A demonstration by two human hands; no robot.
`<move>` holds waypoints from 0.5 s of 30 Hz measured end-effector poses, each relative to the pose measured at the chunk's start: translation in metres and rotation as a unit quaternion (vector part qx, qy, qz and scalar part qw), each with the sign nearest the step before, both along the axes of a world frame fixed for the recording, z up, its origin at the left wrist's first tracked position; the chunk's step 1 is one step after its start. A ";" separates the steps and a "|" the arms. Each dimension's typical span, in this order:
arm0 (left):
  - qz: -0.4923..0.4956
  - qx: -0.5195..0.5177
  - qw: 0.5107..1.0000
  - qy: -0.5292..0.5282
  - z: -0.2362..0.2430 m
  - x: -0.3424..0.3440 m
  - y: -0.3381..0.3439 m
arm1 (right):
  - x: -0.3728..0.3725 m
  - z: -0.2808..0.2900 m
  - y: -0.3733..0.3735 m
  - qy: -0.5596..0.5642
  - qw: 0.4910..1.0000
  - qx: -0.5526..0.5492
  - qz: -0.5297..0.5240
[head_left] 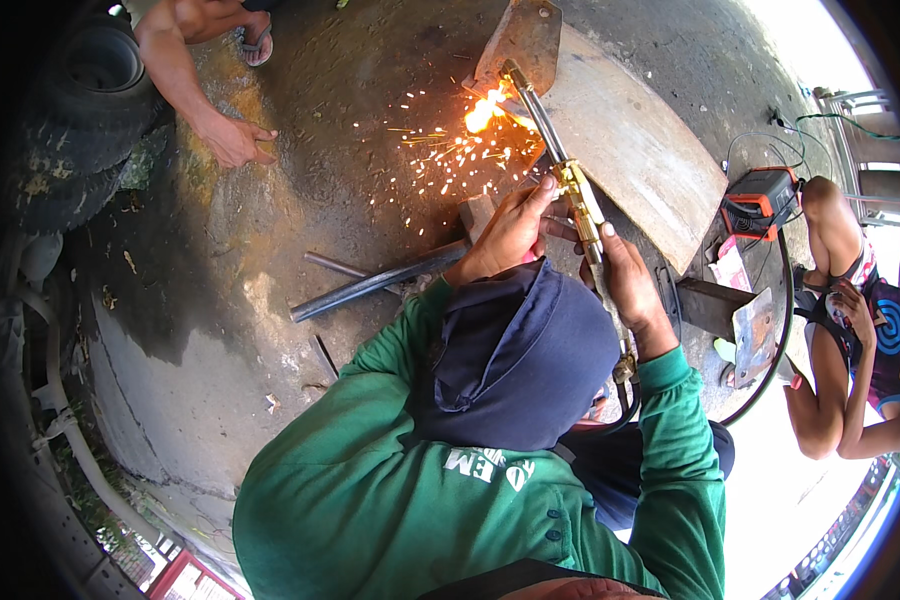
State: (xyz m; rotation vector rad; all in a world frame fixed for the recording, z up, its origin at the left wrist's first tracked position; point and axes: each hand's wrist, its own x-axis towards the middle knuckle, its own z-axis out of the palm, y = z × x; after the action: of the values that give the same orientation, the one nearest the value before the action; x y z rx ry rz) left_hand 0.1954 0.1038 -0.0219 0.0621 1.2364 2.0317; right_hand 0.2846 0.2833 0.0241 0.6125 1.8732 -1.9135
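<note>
A brass cutting torch (pixel 580 200) slants up and left between my hands, its tip (pixel 512 70) over the edge of a rusty steel plate (pixel 530 40). Orange flame (pixel 485 108) glows there, and sparks spray left and down. My left hand (pixel 505 235) is closed at the torch's brass body, thumb along its side. Lower on the handle, my right hand (pixel 630 280) grips from the right. Both arms wear green sleeves. My bent knee in dark navy cloth (pixel 520 360) rises between them. Under the plate lies a wide flat sheet (pixel 635 130).
Metal bars (pixel 380 280) lie left of my hands. A black-and-orange machine (pixel 760 203), a steel channel (pixel 710 305) and a black hose (pixel 785 310) are at right. Another person's hand (pixel 238 143) reaches in at upper left, near stacked tyres (pixel 80 110). Someone sits (pixel 860 340) far right.
</note>
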 end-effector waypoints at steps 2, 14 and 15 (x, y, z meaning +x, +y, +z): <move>-0.004 0.004 1.000 -0.004 0.004 0.000 0.000 | -0.001 -0.001 0.002 -0.006 1.000 0.001 -0.002; -0.024 -0.002 1.000 -0.011 0.013 -0.003 0.000 | -0.006 0.023 0.003 -0.028 0.999 -0.009 0.013; -0.020 -0.001 1.000 -0.014 0.015 -0.003 0.000 | -0.007 0.023 0.004 -0.028 0.999 -0.011 0.011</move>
State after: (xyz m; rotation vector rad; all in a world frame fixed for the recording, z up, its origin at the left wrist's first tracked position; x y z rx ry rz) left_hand 0.1928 0.1041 -0.0069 0.0567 1.2092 1.9899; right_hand 0.2780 0.2872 0.0467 0.6293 1.8150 -1.8801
